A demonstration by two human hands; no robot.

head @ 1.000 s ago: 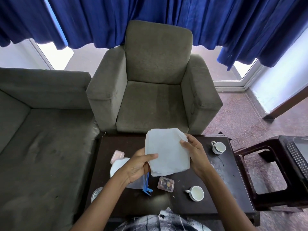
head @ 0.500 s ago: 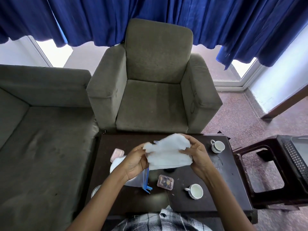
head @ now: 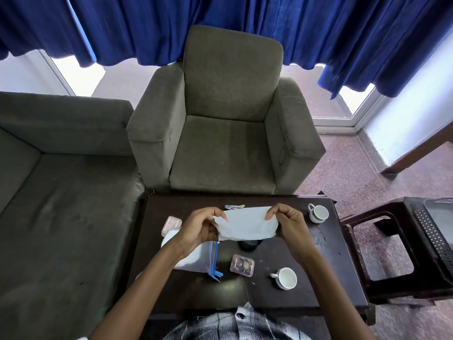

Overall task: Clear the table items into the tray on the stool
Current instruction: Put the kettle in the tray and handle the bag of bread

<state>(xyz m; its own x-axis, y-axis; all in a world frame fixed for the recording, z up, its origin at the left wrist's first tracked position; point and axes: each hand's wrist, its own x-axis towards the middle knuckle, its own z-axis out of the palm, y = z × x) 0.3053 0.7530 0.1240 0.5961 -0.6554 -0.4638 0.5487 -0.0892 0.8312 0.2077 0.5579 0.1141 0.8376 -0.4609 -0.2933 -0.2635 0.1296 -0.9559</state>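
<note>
Here: white sheet point(head: 247, 227) stretched over the table point(head: 326, 271), tray point(head: 430, 231) off to the right

Nearest the wearer, a white cup point(head: 285, 278) stands upright with its handle to the left; its bowl looks empty. Just beside it sits a small clear box point(head: 242, 265), lid on, with a few dark and amber pieces inside. A flat pouch point(head: 196, 260) with a blue slider lies partly under the left forearm; its contents cannot be told. Above these, the left hand point(head: 198, 229) and the right hand point(head: 289, 224) each pinch an upper corner of the sheet between thumb and fingers. They hold it spread and clear of the tabletop, probably to fold it small before stowing. A dark round object point(head: 248, 245) shows under its lower edge. Farther on lie a pink lidded box point(head: 172, 224), closed, a second cup point(head: 318, 213), seemingly empty, and a small metal item point(head: 234, 206). The tray rests on the dark stool point(head: 392, 289) at the table's right, well apart from both hands and cut by the frame edge; the part in view shows nothing inside. The table items appear yet to be moved.
</note>
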